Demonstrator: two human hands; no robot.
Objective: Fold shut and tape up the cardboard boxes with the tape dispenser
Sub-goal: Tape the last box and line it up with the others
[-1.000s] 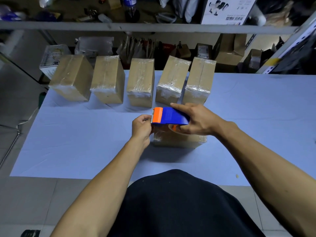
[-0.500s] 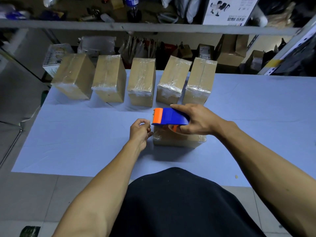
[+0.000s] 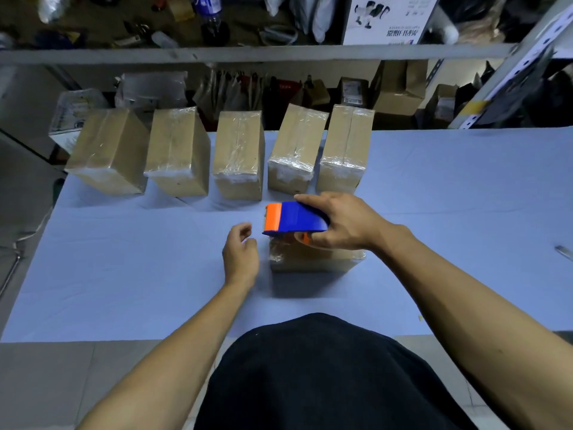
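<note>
Five taped boxes stand in a row along the far side of the surface. One box lies nearer, before the row. The tape dispenser sits above this box. Shelves stand behind the surface.

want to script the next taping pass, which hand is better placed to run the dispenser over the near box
Right. The right hand already grips the tape dispenser directly above the near box. The left hand is empty, fingers loosely curled, beside the box's left end, placed to steady it.
</note>
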